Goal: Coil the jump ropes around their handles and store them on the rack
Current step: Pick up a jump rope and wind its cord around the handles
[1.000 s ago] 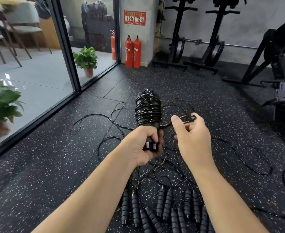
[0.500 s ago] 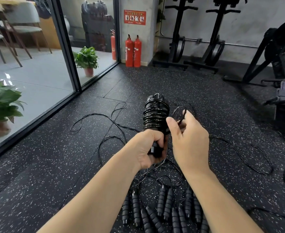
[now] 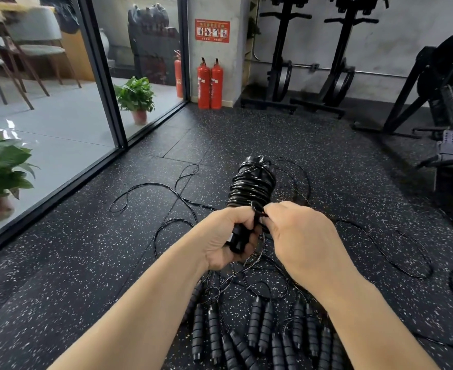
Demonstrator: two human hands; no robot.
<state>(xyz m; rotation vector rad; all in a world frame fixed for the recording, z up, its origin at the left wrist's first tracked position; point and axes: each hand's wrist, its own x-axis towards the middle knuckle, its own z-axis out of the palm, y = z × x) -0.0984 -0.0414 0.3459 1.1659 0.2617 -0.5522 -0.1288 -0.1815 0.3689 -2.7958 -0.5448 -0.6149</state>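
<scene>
Two hands met at the middle of the view, over a speckled rubber gym floor (image 3: 60,263). Furthest left, behind the glass partition (image 3: 60,124), stood potted plants and chairs, well apart from the work. Loose black rope loops (image 3: 150,188) trailed across the floor toward the hands, probably slack belonging to ropes not yet wound. The left hand (image 3: 228,239) was curled tightly round the lower end of the paired handles (image 3: 237,240), holding them upright so the coil had a steady core. Above that fist sat the wound jump rope bundle (image 3: 252,185), many turns stacked around the handles. The right hand (image 3: 300,241) touched the bundle's base, its fingertips pinching a short bit of black cord, seemingly to tuck or lock the last turn so the coil would not spring loose. Below both forearms lay a row of unwound foam-grip handles (image 3: 260,332), set side by side, likely to keep pairs together. No storage rack for ropes could be identified; gym machine frames (image 3: 334,62) stood at the far right wall.
</scene>
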